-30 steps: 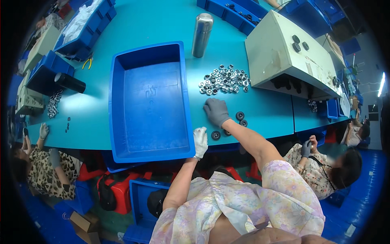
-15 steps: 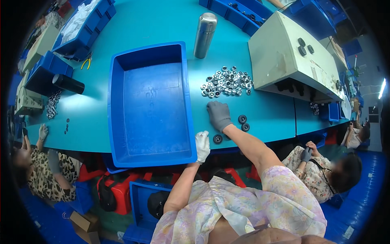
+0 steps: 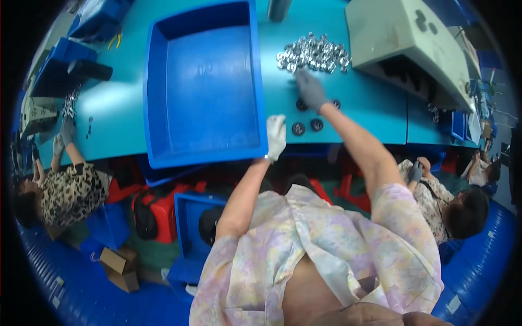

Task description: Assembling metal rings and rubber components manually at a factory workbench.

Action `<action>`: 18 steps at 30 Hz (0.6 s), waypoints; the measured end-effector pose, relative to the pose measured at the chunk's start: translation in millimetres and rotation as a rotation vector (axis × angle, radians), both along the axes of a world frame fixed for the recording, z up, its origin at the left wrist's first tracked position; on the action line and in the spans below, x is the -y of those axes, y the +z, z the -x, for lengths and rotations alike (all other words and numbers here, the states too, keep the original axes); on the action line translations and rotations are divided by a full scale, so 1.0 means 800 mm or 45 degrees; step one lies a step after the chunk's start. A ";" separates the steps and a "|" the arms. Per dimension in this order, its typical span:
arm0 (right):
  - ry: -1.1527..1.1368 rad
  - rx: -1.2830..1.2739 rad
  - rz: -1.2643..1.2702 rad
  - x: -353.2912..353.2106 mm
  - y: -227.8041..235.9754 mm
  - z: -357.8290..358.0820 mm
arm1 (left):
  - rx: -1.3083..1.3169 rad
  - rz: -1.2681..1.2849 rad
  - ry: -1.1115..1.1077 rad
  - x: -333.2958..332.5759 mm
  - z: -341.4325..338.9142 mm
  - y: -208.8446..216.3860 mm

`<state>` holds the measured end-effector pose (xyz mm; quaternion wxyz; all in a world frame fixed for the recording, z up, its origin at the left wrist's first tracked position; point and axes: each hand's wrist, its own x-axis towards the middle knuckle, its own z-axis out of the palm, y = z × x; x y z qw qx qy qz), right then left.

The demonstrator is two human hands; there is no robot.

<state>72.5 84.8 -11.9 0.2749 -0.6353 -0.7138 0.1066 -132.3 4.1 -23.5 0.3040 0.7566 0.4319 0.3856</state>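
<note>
My right hand point(image 3: 310, 89), in a grey glove, lies stretched out on the teal table point(image 3: 380, 117) just below a pile of small shiny metal nuts point(image 3: 312, 51). Its fingers are spread and point toward the pile. Several black round parts point(image 3: 298, 129) lie on the table around that hand. My left hand point(image 3: 275, 136), in a white glove, rests flat at the table's front edge, against the right corner of a large empty blue tray point(image 3: 204, 87). I see nothing held in either hand.
A pale grey-green machine housing point(image 3: 402, 38) stands at the back right, and a metal cylinder point(image 3: 280, 8) stands behind the pile. Blue bins point(image 3: 54, 76) sit at the far left. One seated person point(image 3: 65, 185) works on the left and another point(image 3: 462, 201) on the right.
The view has tipped so the table sits higher and looks larger. My right hand stays just below the nut pile, and my left hand stays at the tray corner.
</note>
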 end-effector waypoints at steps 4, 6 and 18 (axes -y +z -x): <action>-0.226 -0.579 0.505 0.031 0.077 -0.028 | -0.055 0.058 -0.010 0.003 -0.005 0.000; -0.109 -0.500 0.542 0.043 0.082 -0.025 | -0.092 0.164 -0.019 0.003 -0.004 0.000; 0.144 -0.330 0.479 0.094 0.120 0.018 | 0.587 0.781 0.269 0.019 -0.021 0.035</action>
